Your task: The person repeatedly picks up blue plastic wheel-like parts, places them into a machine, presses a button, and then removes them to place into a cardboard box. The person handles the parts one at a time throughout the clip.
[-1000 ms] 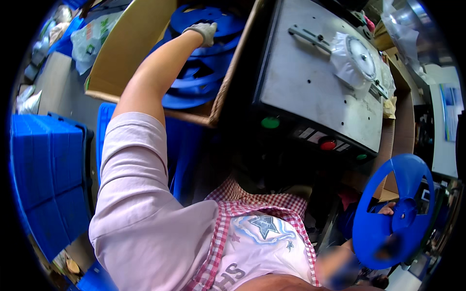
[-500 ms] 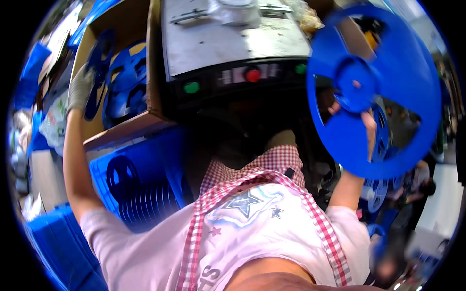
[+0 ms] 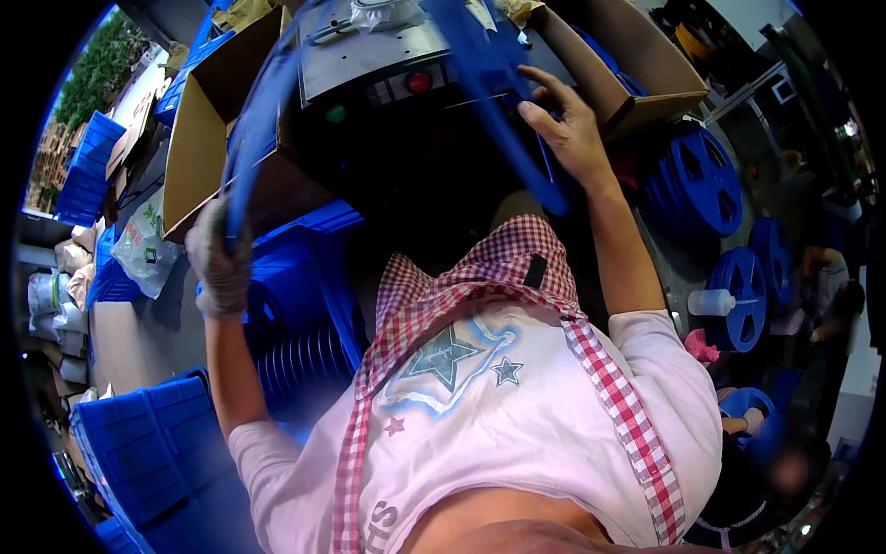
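My left hand (image 3: pixel 221 258), in a pale glove, is closed on the rim of a blue plastic reel disc (image 3: pixel 247 157), which is smeared by motion and tilted nearly edge-on. A second blue reel disc (image 3: pixel 498 125) stands steeply tilted before the machine, blurred too. My bare right hand (image 3: pixel 572 134) has its bent fingers and thumb at the hub of this second disc; the exact grip is partly unclear. Beyond the discs is the metal-topped machine (image 3: pixel 318 78) with a red button (image 3: pixel 418 82) and a green button (image 3: pixel 335 114).
An open cardboard box (image 3: pixel 198 120) stands left of the machine, another (image 3: pixel 646 102) to its right. A blue crate (image 3: pixel 351 277) below my left hand holds several thin discs. Stacked blue reels (image 3: pixel 706 180) stand at the right, near a white bottle (image 3: pixel 711 302). Another person (image 3: pixel 738 499) is at lower right.
My left hand has come out of the left box, bringing a disc toward me. My right hand has swung the large disc leftward, from facing me to nearly edge-on before the machine.
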{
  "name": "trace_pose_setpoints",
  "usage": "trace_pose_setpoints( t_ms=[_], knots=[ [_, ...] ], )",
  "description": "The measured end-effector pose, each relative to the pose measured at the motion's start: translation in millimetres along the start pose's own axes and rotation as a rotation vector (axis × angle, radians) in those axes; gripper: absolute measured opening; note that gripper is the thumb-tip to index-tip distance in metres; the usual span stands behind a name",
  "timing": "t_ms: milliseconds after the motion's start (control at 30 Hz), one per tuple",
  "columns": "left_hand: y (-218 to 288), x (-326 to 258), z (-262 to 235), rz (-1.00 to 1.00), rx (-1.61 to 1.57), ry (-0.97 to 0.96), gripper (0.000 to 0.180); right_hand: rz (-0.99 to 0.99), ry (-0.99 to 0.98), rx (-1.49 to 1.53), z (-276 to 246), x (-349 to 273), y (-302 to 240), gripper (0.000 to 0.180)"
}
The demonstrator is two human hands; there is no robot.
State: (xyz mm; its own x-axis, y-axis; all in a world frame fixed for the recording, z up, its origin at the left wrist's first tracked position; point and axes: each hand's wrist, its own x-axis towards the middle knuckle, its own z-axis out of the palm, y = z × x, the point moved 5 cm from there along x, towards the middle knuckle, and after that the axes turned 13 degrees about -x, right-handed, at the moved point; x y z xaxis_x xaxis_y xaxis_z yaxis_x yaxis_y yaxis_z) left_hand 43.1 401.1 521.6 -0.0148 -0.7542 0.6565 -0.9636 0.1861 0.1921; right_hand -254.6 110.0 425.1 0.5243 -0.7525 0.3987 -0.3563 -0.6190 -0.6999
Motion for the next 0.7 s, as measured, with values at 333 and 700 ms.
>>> trace_pose_setpoints(
  t_ms=[333, 700],
  knots=[
    [79, 40, 113, 0.403, -0.015, -0.474, 0.036, 0.213, -0.799, 2.105, 93, -42, -52, 0.061],
    [80, 38, 153, -0.425, -0.899, -0.141, 0.091, 0.024, -0.163, 0.908, 86, -29, -69, 0.069]
  ],
)
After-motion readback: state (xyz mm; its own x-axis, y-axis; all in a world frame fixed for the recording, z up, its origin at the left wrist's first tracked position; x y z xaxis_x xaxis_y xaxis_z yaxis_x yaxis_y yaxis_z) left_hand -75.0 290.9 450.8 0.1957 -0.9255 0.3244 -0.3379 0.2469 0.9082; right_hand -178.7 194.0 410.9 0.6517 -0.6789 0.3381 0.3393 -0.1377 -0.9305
